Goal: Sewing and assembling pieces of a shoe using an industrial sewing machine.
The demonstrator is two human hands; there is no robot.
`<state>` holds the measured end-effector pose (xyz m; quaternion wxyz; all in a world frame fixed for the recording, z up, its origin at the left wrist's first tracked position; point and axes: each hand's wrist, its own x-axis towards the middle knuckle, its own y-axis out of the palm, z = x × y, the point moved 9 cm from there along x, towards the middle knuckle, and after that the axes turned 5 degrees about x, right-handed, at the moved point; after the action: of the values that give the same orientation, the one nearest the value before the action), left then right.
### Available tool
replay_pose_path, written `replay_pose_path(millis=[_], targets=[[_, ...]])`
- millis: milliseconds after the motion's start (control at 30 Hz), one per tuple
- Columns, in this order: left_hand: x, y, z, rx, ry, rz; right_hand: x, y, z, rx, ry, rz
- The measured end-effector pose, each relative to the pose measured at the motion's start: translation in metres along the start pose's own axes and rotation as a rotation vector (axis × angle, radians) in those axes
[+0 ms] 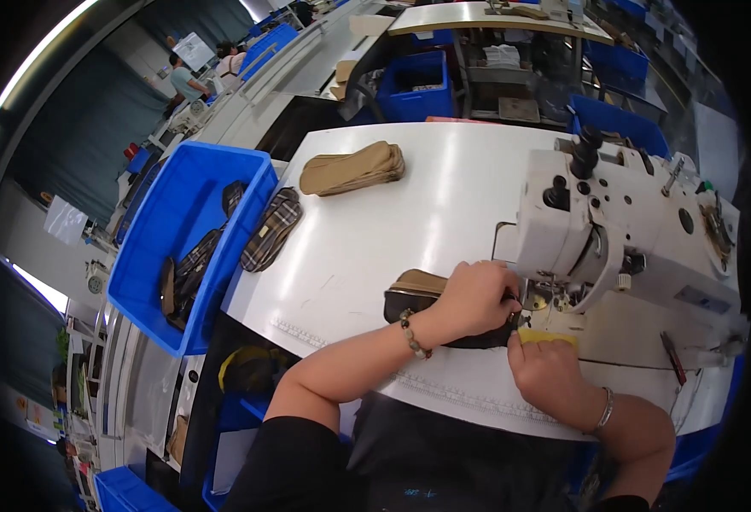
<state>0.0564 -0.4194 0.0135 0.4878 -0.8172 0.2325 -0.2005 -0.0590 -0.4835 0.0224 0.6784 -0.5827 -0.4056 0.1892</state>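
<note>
A white sewing machine (563,230) stands at the right of the table. A dark fabric piece with a tan panel (416,293) lies left of its needle area, partly under my left arm. My left hand (478,299), with a beaded bracelet at the wrist, is closed on the piece's edge beside the presser foot. Thumb and finger of my right hand (550,375) pinch the near edge of the same piece, just in front of the needle. The held edge is mostly hidden by my fingers. A yellow patch (548,337) shows on the machine bed beside my right hand.
A tan stack of fabric pieces (352,168) lies at the table's far left. Plaid pieces (273,229) rest by a blue bin (192,154) that holds more. A red-handled tool (673,357) lies at the right. Other people (188,81) are in the far background.
</note>
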Motion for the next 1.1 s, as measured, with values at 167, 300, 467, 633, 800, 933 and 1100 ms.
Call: replay_pose_path(millis=[167, 300, 467, 633, 800, 933, 1100], targets=[[0.008, -0.004, 0.016, -0.044, -0.082, -0.011, 0.009, 0.004, -0.014, -0.015, 0.047, -0.032], [0.015, -0.013, 0.012, 0.039, 0.057, -0.159, 0.010, 0.001, -0.025, -0.025, 0.093, -0.037], [0.026, -0.008, 0.009, 0.062, 0.031, -0.054, 0.006, -0.001, -0.033, -0.070, 0.096, -0.081], [0.034, -0.006, 0.007, 0.041, 0.144, -0.030, 0.001, 0.013, -0.044, 0.120, 0.138, -0.091], [0.035, -0.014, -0.002, 0.008, 0.305, -0.135, -0.002, 0.010, -0.044, 0.070, 0.113, -0.180], [0.042, -0.012, 0.002, -0.033, 0.287, -0.133, 0.002, 0.014, -0.047, 0.178, 0.141, -0.097], [0.031, -0.028, -0.014, -0.037, 0.364, -0.242, -0.001, 0.023, -0.046, 0.047, 0.136, -0.077]])
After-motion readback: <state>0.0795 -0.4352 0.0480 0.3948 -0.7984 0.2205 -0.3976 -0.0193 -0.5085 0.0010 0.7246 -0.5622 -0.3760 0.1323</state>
